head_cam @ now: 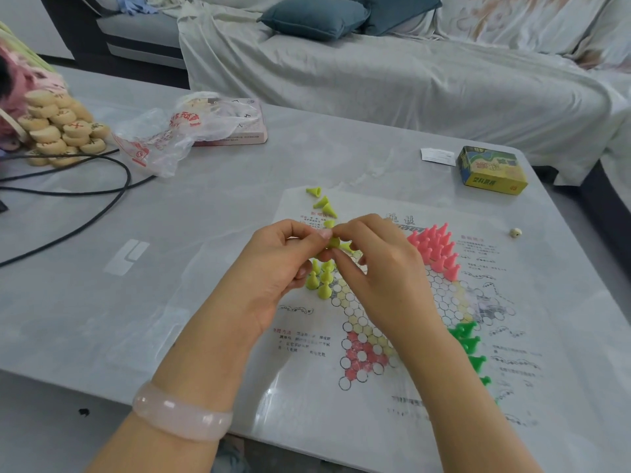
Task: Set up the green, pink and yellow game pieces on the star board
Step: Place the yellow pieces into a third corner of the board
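A pale pink translucent bangle point(182, 416) circles the left wrist at the near edge of the grey table point(211, 213). Beyond it lies the thin white paper star board point(403, 322), printed with hexagon-ringed circles and small text, flat on the tabletop. On its near right point stand bright green plastic pawn pieces point(469, 346), partly hidden behind the right forearm. Above the middle of the board the left hand point(273, 264) and the right hand point(379, 268) meet fingertip to fingertip, both with fingers curled and pinching a yellow-green plastic pawn piece point(334, 241) held off the board between them. Just under the hands a small cluster of yellow-green pawns point(319, 279) stands upright on the board's left point. To the right, pink plastic pawns point(438, 249) stand packed together on the far right point. Farther off, loose yellow-green pawns point(322, 201) lie tipped on their sides at the board's far left corner. A small pale die point(515, 232) sits on the table right of the board, and a yellow and blue cardboard box point(490, 170) lies beyond it. At far left a heap of round wooden chess discs point(59, 126) rests beside a crumpled clear plastic bag point(170, 134), with black cables point(85, 186) looping near them. A sofa draped in grey cloth point(375, 76) runs behind the table
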Action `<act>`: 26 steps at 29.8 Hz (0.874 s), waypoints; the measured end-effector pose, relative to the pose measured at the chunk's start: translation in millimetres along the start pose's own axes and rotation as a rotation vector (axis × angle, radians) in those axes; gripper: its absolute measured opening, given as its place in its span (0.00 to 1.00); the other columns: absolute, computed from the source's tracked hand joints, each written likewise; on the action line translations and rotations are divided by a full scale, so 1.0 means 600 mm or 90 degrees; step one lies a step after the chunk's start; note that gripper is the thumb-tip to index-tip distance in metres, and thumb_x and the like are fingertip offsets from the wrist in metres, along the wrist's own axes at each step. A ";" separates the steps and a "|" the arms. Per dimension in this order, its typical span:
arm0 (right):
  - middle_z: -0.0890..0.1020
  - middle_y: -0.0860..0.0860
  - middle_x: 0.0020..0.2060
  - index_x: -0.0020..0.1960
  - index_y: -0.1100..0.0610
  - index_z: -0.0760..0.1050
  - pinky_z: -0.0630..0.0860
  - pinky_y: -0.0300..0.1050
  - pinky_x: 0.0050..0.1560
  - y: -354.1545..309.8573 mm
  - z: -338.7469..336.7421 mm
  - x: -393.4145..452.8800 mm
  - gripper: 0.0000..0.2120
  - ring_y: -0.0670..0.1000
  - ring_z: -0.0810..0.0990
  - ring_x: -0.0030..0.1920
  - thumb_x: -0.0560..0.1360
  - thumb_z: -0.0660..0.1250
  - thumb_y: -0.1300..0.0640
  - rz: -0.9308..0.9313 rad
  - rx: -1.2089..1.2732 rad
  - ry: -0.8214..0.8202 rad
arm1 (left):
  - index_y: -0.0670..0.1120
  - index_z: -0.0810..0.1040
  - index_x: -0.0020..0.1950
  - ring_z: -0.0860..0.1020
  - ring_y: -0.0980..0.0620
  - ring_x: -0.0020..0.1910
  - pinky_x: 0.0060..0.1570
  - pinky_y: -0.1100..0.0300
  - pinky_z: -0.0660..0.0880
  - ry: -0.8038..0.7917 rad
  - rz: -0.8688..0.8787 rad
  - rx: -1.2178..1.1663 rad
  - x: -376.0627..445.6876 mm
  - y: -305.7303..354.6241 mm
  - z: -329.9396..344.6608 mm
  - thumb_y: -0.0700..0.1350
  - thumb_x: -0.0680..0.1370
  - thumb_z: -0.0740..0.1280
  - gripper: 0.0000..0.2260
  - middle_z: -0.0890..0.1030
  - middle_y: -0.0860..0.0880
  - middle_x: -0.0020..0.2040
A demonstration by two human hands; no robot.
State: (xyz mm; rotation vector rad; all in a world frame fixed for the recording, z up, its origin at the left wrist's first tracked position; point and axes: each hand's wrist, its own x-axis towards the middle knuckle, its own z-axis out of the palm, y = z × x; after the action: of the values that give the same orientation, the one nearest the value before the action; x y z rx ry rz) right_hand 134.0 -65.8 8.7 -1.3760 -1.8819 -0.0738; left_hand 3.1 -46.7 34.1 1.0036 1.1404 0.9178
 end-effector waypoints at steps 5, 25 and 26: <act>0.79 0.47 0.39 0.47 0.56 0.78 0.76 0.44 0.33 0.000 0.004 -0.008 0.05 0.45 0.74 0.36 0.71 0.67 0.60 0.040 0.017 -0.011 | 0.44 0.78 0.41 0.65 0.57 0.24 0.22 0.69 0.64 -0.024 -0.013 0.001 -0.001 0.003 0.000 0.44 0.78 0.61 0.10 0.78 0.51 0.29; 0.77 0.51 0.45 0.48 0.54 0.77 0.62 0.32 0.33 0.026 0.040 -0.016 0.06 0.48 0.73 0.42 0.72 0.65 0.57 0.376 -0.027 -0.172 | 0.41 0.72 0.44 0.76 0.54 0.25 0.26 0.68 0.74 0.065 -0.094 -0.474 0.020 0.006 -0.032 0.38 0.78 0.59 0.05 0.83 0.42 0.36; 0.76 0.50 0.45 0.48 0.54 0.77 0.62 0.32 0.33 0.026 0.040 -0.016 0.06 0.48 0.73 0.42 0.72 0.65 0.57 0.375 -0.032 -0.174 | 0.41 0.72 0.43 0.75 0.55 0.24 0.24 0.69 0.72 0.068 -0.093 -0.474 0.021 0.006 -0.032 0.39 0.79 0.58 0.06 0.83 0.43 0.35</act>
State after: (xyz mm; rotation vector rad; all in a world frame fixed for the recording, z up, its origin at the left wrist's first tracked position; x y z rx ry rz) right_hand 134.3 -55.7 -19.8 -2.0018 -1.6133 0.3794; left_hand -14.0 -30.9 31.6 0.2651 0.8326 1.1614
